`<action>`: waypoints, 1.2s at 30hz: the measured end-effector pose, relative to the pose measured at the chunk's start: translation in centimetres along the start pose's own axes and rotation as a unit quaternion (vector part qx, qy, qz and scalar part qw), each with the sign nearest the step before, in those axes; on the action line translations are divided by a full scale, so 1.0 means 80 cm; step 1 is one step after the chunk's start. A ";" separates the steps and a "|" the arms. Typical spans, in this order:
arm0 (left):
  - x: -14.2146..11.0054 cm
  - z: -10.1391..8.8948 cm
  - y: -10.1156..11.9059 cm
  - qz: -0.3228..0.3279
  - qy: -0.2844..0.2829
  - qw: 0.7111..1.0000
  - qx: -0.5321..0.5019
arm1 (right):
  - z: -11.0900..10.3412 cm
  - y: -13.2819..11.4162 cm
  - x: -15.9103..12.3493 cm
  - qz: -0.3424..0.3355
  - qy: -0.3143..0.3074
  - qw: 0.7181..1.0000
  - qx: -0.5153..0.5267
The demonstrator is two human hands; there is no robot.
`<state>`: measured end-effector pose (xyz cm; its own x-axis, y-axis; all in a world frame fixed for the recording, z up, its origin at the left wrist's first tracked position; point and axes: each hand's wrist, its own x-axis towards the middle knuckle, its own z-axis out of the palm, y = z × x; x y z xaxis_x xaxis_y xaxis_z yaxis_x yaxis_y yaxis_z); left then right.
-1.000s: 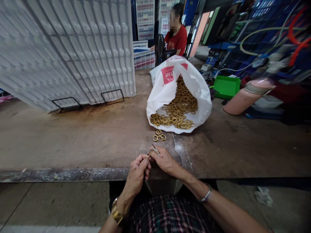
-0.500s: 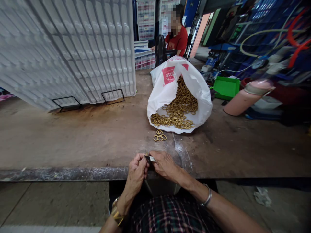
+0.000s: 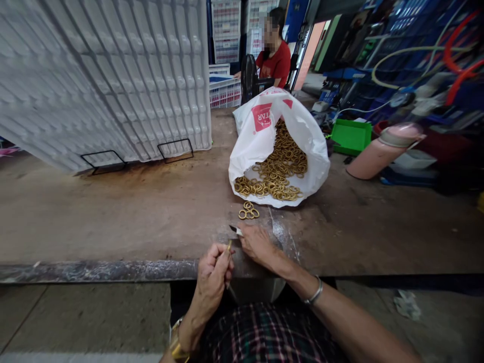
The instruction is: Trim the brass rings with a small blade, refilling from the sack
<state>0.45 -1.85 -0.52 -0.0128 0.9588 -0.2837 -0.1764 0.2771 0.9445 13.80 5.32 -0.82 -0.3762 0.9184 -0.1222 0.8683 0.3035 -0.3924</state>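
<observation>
My left hand [image 3: 215, 269] is closed in a pinch at the table's front edge, with a small brass ring [image 3: 229, 245] seen edge-on between thumb and fingers. To its right, my right hand [image 3: 257, 246] is closed around the pale handle of a small knife [image 3: 234, 230], whose dark blade points left. Just beyond the knife, several loose brass rings [image 3: 248, 214] lie on the table. Behind them an open white bag [image 3: 245, 151] rests on its side, and a heap of brass rings [image 3: 285, 161] spills toward its mouth.
The wooden table [image 3: 132, 222] runs across the view. White ribbed panels [image 3: 151, 75] stand at left on black wire stands [image 3: 176, 149]. To the right are a pink bottle [image 3: 372, 156] and a green tray [image 3: 351, 137]. A person in red [image 3: 278, 63] sits beyond.
My right hand has moved the knife up and away from my left hand, and the blade now shows clear of the fingers. The left hand keeps its pinch on the ring.
</observation>
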 end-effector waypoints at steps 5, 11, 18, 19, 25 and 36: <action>0.004 -0.001 0.003 -0.015 -0.021 0.996 -0.091 | -0.006 -0.001 0.002 -0.019 0.037 0.959 0.281; 0.011 -0.001 -0.004 -0.019 -0.046 0.995 -0.084 | -0.009 -0.017 -0.007 -0.050 -0.025 0.894 0.444; 0.010 -0.002 -0.007 -0.029 -0.036 0.996 -0.076 | 0.003 -0.009 -0.004 -0.025 -0.059 0.875 0.480; 0.011 -0.002 -0.007 -0.031 -0.036 0.996 -0.079 | 0.004 -0.008 -0.004 -0.022 -0.061 0.873 0.484; 0.014 -0.001 -0.004 -0.042 -0.039 0.993 -0.105 | 0.005 -0.010 -0.004 -0.021 -0.051 0.866 0.497; 0.012 0.000 -0.001 -0.040 -0.020 0.992 -0.119 | 0.002 -0.014 -0.005 -0.038 -0.012 0.892 0.451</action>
<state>0.48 -0.97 -0.84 0.0498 0.9373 -0.3450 -0.4019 0.3351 0.8522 12.89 4.59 -0.51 -0.4395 0.8947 -0.0802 0.2321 0.0268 -0.9723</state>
